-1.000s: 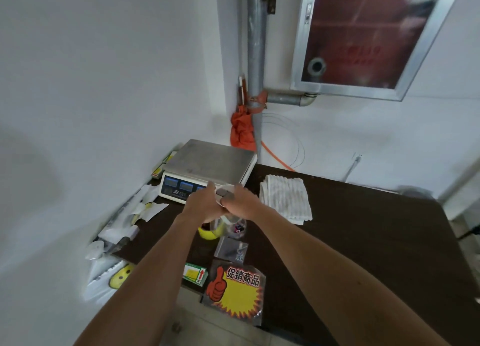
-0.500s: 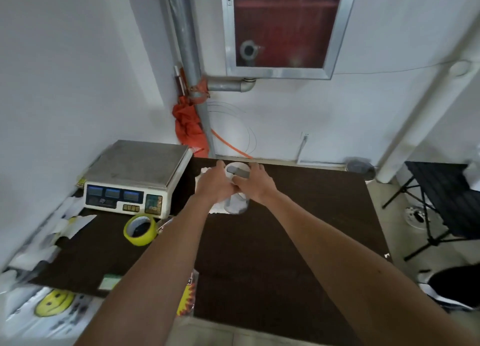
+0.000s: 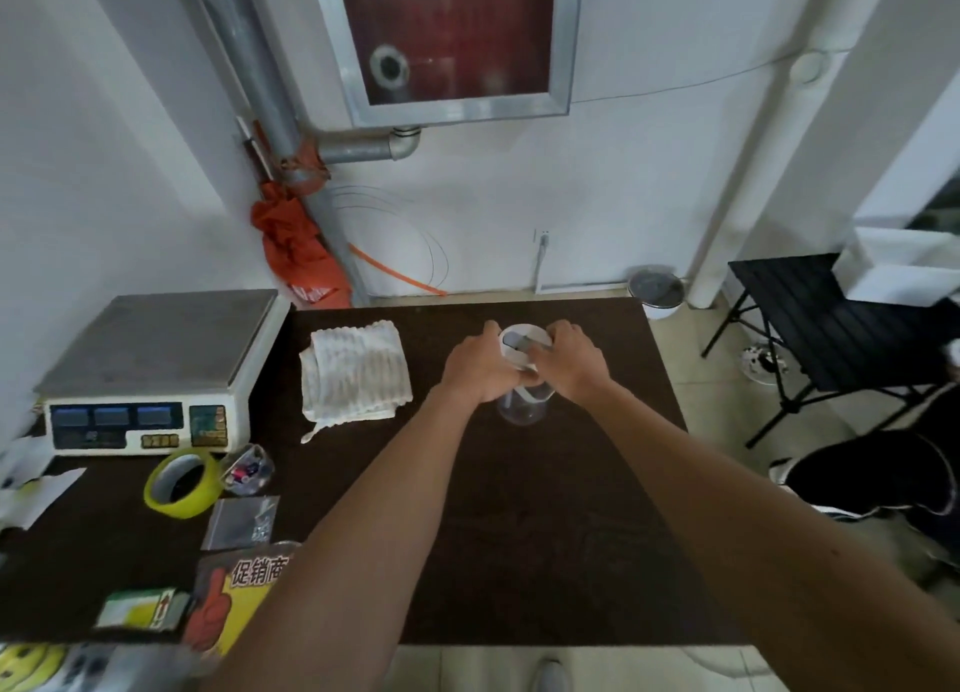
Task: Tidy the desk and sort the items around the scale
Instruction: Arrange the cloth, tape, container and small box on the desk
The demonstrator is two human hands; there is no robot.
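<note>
Two hands clasp a clear container (image 3: 523, 406) at the far middle of the dark desk (image 3: 545, 535).

The scale (image 3: 156, 343) sits far left with a folded white towel (image 3: 358, 374) just to its right. Right of the towel, the left hand (image 3: 478, 366) and right hand (image 3: 571, 361) curl round the upright container's white-lidded top from either side. A yellow tape roll (image 3: 182, 483) lies near the scale's front.

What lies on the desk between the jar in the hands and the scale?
Only the folded white towel, lying flat between the scale and the jar that the left hand and right hand grip.
</note>
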